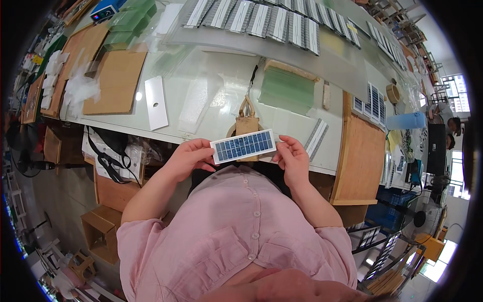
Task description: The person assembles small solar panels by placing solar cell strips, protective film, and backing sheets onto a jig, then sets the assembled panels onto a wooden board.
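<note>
A small white-framed solar panel (244, 146) with blue cells lies between my two hands, just past the table's front edge and slightly tilted up at its right. My left hand (192, 157) pinches its left end, with the thumb on top. At the other end, the fingers and thumb of my right hand (294, 157) close on the panel's right edge. Behind the panel sits a tan block-shaped tool (246, 124) with a looped top and a dark cord, partly covered by the panel.
A white plate with a hole (156, 103) and cardboard (114, 80) lie left. Green sheets (288, 89) and a grey-striped strip (316, 139) lie right. Farther back, a translucent board (332, 63) bears several striped strips. A wooden board (358, 156) stands at the right edge.
</note>
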Tool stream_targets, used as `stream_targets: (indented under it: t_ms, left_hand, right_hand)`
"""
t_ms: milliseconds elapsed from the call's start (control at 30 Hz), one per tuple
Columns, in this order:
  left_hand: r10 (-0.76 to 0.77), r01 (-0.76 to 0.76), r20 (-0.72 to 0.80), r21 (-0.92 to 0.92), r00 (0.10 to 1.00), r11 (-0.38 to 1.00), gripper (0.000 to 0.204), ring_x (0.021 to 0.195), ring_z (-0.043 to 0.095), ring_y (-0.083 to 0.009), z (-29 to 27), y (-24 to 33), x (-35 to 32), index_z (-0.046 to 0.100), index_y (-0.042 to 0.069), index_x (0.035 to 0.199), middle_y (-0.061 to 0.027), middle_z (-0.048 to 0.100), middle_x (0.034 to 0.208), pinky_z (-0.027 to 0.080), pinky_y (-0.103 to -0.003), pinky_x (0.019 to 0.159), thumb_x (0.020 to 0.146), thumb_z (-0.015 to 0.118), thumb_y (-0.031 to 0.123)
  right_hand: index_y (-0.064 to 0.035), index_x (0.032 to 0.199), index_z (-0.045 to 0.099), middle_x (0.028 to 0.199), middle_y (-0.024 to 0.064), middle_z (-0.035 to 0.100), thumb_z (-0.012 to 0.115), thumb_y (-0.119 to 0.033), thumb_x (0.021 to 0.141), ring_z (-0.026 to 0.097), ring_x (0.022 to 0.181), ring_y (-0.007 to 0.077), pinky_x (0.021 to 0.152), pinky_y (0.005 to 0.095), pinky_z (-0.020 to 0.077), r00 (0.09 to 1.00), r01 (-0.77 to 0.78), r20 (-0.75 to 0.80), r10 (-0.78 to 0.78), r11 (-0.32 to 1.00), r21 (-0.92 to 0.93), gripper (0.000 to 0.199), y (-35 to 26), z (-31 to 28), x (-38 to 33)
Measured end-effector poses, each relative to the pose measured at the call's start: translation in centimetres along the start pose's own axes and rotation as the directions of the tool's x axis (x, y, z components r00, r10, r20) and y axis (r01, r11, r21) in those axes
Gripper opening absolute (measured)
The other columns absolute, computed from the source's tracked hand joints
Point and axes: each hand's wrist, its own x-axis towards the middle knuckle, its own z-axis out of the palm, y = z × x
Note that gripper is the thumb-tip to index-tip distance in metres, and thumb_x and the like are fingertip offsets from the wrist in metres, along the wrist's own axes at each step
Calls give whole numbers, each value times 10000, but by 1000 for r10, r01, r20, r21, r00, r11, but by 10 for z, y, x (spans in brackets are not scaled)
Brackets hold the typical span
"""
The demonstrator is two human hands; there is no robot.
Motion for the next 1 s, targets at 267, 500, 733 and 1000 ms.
stream_targets:
  t_ms: [267, 500, 733, 1000]
  left_hand:
    - [11, -6, 46, -98, 999, 995, 290, 827, 660, -175, -3, -10, 4, 558, -43, 1165, -121, 651, 999, 575, -277, 712, 909, 591, 89]
    - [40, -39, 17, -55, 999, 998, 272, 825, 668, -171, -3, -11, 5, 574, -26, 1152, -110, 660, 988, 581, -267, 682, 912, 591, 100]
    - [37, -38, -13, -50, 999, 998, 248, 787, 683, -179, 3, -8, 1, 589, -16, 1114, -111, 666, 969, 584, -269, 653, 912, 600, 127]
    - [23, -29, -146, -39, 989, 999, 217, 712, 683, -180, 13, -5, 0, 600, -33, 1035, -115, 672, 900, 576, -256, 585, 898, 624, 134]
  right_hand:
    - [-19, 1139, 570, 863, 22, 620, 613, -32, 878, 574, 623, 67, 459, 158, 356, 1000, 23, 18, -22, 999, -26, 265, -1, 1, 3]
    - [2, 1134, 563, 863, 40, 622, 616, -28, 872, 577, 624, 74, 470, 165, 390, 998, 52, 45, -50, 998, -35, 268, 2, -1, 5]
    - [2, 1147, 551, 858, 45, 625, 619, -31, 872, 579, 623, 78, 474, 170, 405, 997, 50, 61, -49, 998, -29, 285, 3, -3, 2]
    - [-2, 1151, 545, 853, 54, 635, 609, -14, 867, 579, 603, 81, 473, 179, 401, 994, -2, 112, 3, 1000, -14, 291, 0, -8, 4]
